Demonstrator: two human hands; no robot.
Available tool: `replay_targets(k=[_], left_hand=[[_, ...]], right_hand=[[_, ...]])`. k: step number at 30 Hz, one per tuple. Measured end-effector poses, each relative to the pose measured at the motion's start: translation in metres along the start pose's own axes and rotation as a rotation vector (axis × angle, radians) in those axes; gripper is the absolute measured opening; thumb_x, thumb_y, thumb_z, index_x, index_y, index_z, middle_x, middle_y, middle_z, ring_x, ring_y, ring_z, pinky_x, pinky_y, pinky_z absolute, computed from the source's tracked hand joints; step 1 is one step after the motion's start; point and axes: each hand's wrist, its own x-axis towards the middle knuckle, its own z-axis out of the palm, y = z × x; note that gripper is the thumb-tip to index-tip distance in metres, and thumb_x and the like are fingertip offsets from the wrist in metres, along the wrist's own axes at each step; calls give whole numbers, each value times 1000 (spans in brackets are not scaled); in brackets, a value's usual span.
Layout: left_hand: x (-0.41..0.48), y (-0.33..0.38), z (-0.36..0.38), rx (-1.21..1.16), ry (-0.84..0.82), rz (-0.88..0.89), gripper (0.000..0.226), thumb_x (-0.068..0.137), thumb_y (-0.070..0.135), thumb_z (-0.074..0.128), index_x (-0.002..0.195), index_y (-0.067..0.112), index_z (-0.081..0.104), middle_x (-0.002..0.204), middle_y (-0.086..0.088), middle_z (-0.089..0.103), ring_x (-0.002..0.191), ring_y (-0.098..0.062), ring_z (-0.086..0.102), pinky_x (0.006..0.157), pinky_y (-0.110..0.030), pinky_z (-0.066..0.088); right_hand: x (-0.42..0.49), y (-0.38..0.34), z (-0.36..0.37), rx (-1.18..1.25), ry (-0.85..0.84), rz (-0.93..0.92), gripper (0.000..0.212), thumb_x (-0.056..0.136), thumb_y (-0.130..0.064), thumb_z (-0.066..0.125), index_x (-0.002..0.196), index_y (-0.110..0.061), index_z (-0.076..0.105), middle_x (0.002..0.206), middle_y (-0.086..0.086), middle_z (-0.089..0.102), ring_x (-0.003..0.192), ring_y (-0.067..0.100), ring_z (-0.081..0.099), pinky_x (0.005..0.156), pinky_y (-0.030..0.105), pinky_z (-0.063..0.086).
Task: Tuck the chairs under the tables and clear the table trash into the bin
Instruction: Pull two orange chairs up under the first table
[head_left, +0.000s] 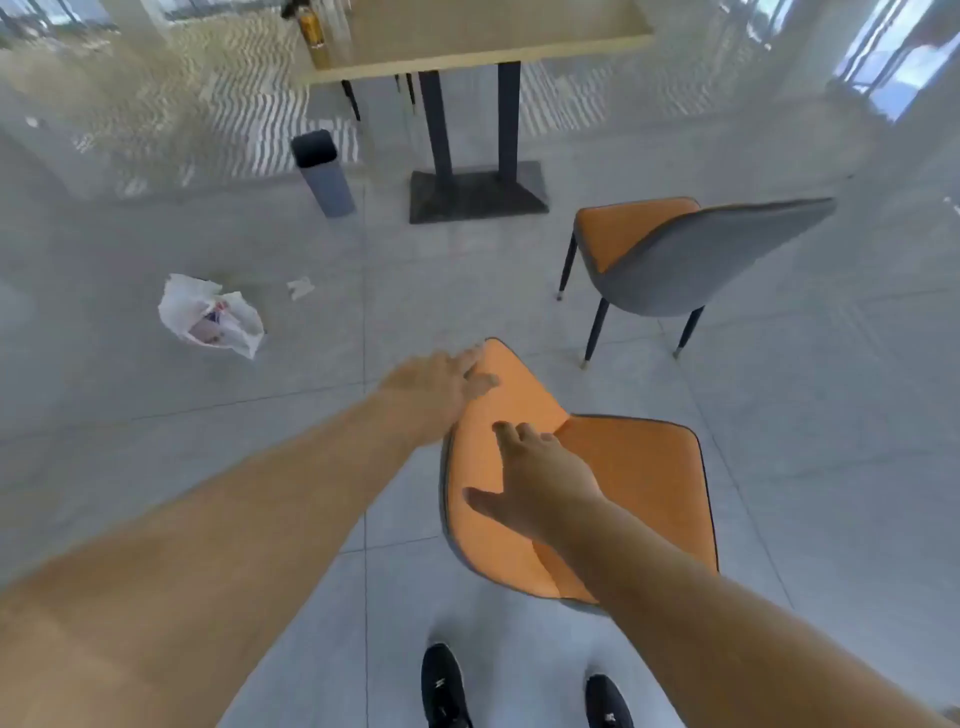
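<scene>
Here both hands reach over the nearer orange-upholstered chair with a grey shell (618, 483): the left hand (441, 387) lies flat with fingers spread at the top edge of its backrest, and the right hand (540, 483) rests open, thumb splayed, on the orange face lower down; neither is clenched. Beyond the right hand a second orange-and-grey chair on dark thin legs (691, 260) stands apart from the light wooden desk on black posts and a dark base plate (493, 39). Ahead of the left hand a tall dark open-topped bin (322, 174) stands just beside that base. Left of the left hand, a crumpled white plastic bag (210, 317) and a scrap of white paper (301, 287) lie on the pale grey glossy tiled floor (156, 395). Black shoes (444, 686) show beneath the arms. Bright windows reflect on the floor.
</scene>
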Motion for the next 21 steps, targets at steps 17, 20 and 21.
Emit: replay_targets(k=[17, 20, 21], left_hand=[[27, -24, 64, -85, 71, 57, 32, 92, 33, 65, 125, 31, 64, 156, 3, 42, 114, -27, 59, 81, -39, 48], [8, -8, 65, -110, 41, -42, 31, 92, 40, 62, 120, 28, 66, 133, 2, 54, 97, -26, 64, 72, -38, 49], [3, 0, 66, -116, 24, -65, 32, 92, 42, 60, 119, 27, 66, 125, 1, 55, 91, -24, 63, 69, -37, 48]], right_hand=[[21, -9, 41, -90, -264, 88, 120, 68, -63, 70, 158, -39, -5, 126, -2, 61, 78, 27, 57, 52, 35, 42], [10, 14, 27, -139, -331, 65, 110, 71, -50, 72, 156, -45, 2, 110, -4, 63, 71, 23, 57, 51, 37, 48], [6, 23, 21, -155, -356, 67, 102, 75, -44, 71, 155, -45, 9, 103, -5, 63, 70, 21, 58, 52, 37, 51]])
